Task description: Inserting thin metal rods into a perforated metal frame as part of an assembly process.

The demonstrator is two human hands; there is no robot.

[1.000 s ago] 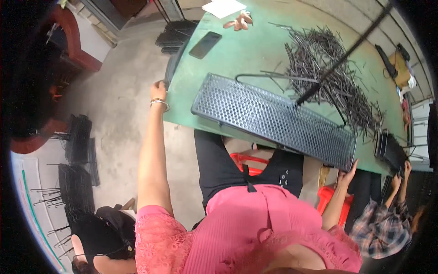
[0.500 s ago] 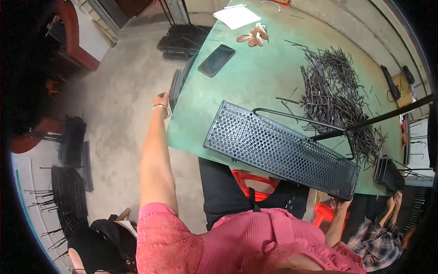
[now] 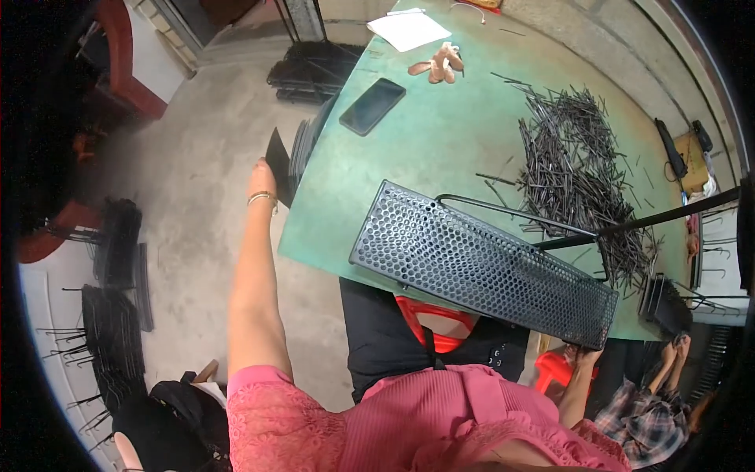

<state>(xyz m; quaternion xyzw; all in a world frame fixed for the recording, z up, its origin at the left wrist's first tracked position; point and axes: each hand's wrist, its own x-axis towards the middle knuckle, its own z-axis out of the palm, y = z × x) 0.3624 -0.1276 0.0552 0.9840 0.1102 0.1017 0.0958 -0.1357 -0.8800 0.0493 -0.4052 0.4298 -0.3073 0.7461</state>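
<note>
A long black perforated metal rack [image 3: 480, 267] lies slanted across the near part of the green table [image 3: 440, 157], its lower edge overhanging the front. My right hand [image 3: 582, 355] is closed on the rack's near right corner; most of its fingers are hidden beneath. Out past the table's left edge, my left hand [image 3: 261, 179] grips a thin dark flat panel [image 3: 278, 164]. That panel stands tilted beside a stack of similar panels [image 3: 302, 149], from which its top has come apart. A black wire arm [image 3: 515, 211] runs along the rack's far side.
Loose black rods [image 3: 578, 165] are heaped at the table's right. A phone [image 3: 373, 106], brown-and-white gloves [image 3: 440, 63] and white paper [image 3: 409, 30] lie farther back. Another person's hands [image 3: 676, 350] work by a dark rack [image 3: 667, 305] at right. More racks [image 3: 114, 338] stand at left.
My left hand has moved left, away from the stack, drawing one dark panel out with it. My right hand still holds the rack, which has barely shifted.
</note>
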